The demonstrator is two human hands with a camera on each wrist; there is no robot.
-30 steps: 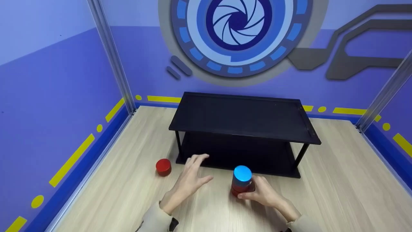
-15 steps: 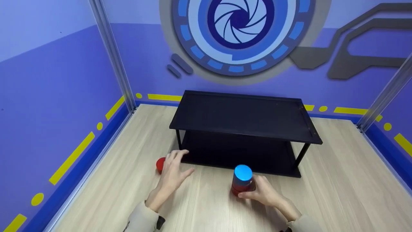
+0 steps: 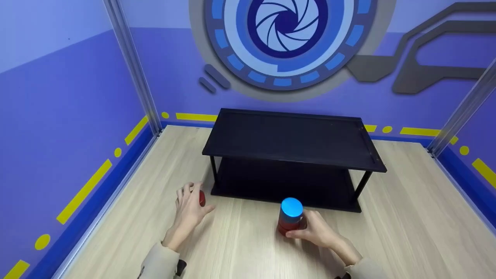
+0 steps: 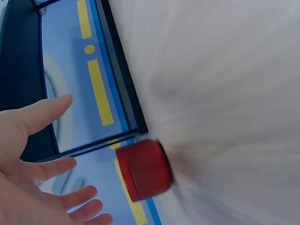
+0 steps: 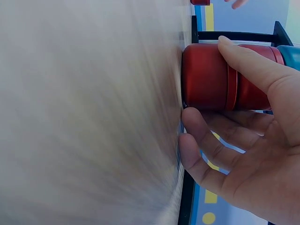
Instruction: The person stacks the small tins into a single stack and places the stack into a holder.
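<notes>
R fingers (image 5: 199,125) curled rnd smooth cyl. stack (image 3: 290,217); L fingers (image 4: 56,168) spread nr red cyl. (image 4: 146,171)

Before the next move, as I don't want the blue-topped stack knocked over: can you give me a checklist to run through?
1. Stack upright on the table: ok, blue piece on top.
2. Right grip steadying the stack: ok, its thumb lies against the red part, with fingers around the other side.
3. Stack's base clear of the black rack: ok, it stands in front.
4. Lone red canister standing on the table: ok.
5. Left grip closed on that canister: not ok, the fingers are open beside it.
6. Canister empty: cannot tell, its inside is hidden.
</notes>
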